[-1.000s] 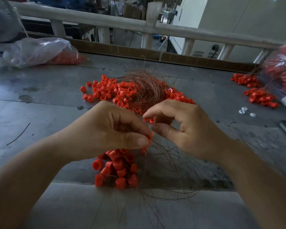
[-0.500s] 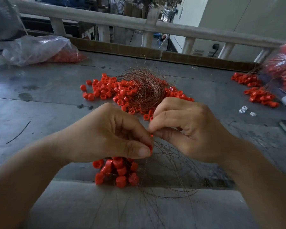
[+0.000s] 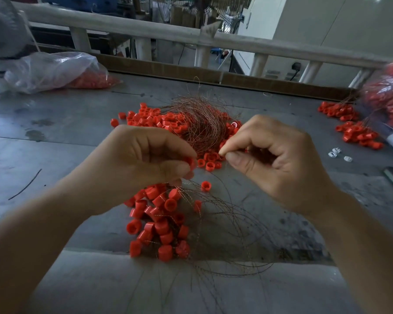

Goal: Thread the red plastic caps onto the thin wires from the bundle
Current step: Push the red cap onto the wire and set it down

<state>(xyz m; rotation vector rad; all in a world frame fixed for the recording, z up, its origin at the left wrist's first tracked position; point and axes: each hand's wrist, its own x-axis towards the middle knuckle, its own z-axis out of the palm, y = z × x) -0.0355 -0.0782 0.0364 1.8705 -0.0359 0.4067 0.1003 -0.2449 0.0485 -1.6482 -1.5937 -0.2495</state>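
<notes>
Two bare hands work above a grey table (image 3: 55, 137). The left hand (image 3: 141, 168) pinches one red cap (image 3: 191, 162) between thumb and fingertips. The right hand (image 3: 277, 164), just beside it, has thumb and forefinger pressed tip to tip and the other fingers curled; whether a wire lies between them cannot be told. The wire bundle (image 3: 200, 125) rests on a heap of loose caps (image 3: 154, 118) beyond the hands. Threaded caps (image 3: 159, 223) lie clustered beneath the left hand.
</notes>
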